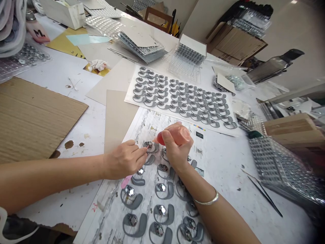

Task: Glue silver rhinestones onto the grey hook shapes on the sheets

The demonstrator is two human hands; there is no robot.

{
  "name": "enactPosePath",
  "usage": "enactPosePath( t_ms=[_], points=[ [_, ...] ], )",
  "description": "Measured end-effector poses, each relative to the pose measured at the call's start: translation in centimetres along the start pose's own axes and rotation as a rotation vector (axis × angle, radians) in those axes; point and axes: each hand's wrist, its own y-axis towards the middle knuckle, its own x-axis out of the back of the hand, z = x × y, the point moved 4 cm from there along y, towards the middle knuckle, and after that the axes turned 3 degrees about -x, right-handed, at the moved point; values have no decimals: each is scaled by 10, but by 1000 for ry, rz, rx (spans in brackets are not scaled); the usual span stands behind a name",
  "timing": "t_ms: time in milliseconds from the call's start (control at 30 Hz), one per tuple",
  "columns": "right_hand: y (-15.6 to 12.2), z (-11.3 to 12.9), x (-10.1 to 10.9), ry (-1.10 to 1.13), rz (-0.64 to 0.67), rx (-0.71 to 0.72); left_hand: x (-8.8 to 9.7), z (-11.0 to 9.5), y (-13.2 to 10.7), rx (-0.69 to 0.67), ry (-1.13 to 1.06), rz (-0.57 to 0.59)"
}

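Observation:
My right hand (177, 149) is wrapped round a small red squeeze bottle (175, 135). The bottle lies tilted, its nozzle pointing left at a grey ring-shaped piece (152, 148) with a shiny round setting. My left hand (125, 159) is closed in a pinch at the left side of that same piece. From beneath this hand sticks the flat end of a pink tool (126, 182); the fingers hide most of it. Several similar grey pieces (162, 210) stand in rows on a printed sheet (109, 217) under both hands.
Behind my hands, a white sheet (129, 96) carries many more grey pieces. Tweezers (265, 195) lie at the right, near clear trays of small parts (266, 159). Brown cardboard (35, 115) covers the left side. A bottle marked M (37, 30) and stacked trays (142, 42) stand farther back.

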Motion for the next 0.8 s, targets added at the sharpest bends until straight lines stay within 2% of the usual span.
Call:
enactPosePath(
  t_ms=[400, 800],
  points=[
    [-1, 3, 4, -77, 9, 89, 4, 0, 3, -11, -7, -1],
    [-3, 14, 5, -154, 17, 305, 4, 3, 4, 4, -54, 0]
  ],
)
